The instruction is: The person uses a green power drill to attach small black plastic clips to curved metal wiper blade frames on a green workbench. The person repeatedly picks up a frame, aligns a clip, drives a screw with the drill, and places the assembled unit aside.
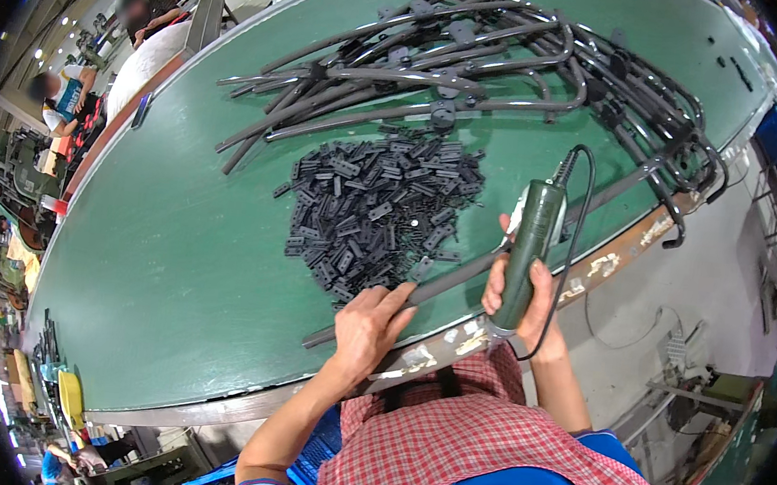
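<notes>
My left hand (371,327) is wrapped round a dark metal tube (452,280) near its lower left end. The tube slants along the near side of the green table (182,251), up toward the right. In my right hand (535,299) is a green corded power screwdriver (532,252), its cable end up; its tip is hidden from this view. The screwdriver stands over the tube, and I cannot tell whether it touches it. Just beyond my left hand lies a heap of small black slotted blocks (354,207), with small screws (408,230) among them.
A tangle of bent dark tubes (425,54) covers the far part of the table, some reaching its right edge. The screwdriver's black cable (589,201) loops down beside my right hand. Two people (153,19) sit farther off at the left. A blue crate (321,456) is below the table.
</notes>
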`<state>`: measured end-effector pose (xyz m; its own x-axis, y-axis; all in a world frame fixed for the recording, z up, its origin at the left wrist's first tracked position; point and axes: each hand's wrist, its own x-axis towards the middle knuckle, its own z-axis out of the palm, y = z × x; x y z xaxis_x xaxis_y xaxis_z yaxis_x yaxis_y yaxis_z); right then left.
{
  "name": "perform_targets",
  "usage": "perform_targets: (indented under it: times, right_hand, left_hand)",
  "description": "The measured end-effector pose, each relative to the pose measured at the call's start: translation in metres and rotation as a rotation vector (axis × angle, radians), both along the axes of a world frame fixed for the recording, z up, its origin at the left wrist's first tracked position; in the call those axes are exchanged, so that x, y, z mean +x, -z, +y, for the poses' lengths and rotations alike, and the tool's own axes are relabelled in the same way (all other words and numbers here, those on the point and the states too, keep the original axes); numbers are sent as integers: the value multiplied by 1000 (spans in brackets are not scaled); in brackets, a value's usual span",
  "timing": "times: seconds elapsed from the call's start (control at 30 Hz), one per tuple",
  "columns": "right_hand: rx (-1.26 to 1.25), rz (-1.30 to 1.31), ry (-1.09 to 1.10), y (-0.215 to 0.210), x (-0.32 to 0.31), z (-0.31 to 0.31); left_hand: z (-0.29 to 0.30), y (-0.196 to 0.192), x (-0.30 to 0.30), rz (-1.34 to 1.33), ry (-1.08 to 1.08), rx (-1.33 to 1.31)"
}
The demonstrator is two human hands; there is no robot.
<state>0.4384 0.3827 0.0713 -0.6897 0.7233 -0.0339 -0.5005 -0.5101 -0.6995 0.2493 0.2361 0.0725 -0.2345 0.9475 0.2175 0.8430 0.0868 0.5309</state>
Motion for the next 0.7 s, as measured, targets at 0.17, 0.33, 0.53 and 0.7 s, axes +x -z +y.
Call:
perform_targets:
  times: [0.17,0.33,0.53,0.7]
  right_hand:
    - [6,0,-28,3,3,1]
    - [0,-60,-15,4,-1,-1]
    - [-54,86,-60,11,3,1]
    - [-8,105,-53,11,4,0]
  left_hand:
    - [-3,-27,-22,-166,106,-39]
    - [63,-35,-59,23,124,31]
    - [107,5,-58,281,130,26]
    - [104,-4,-69,1,25,-25]
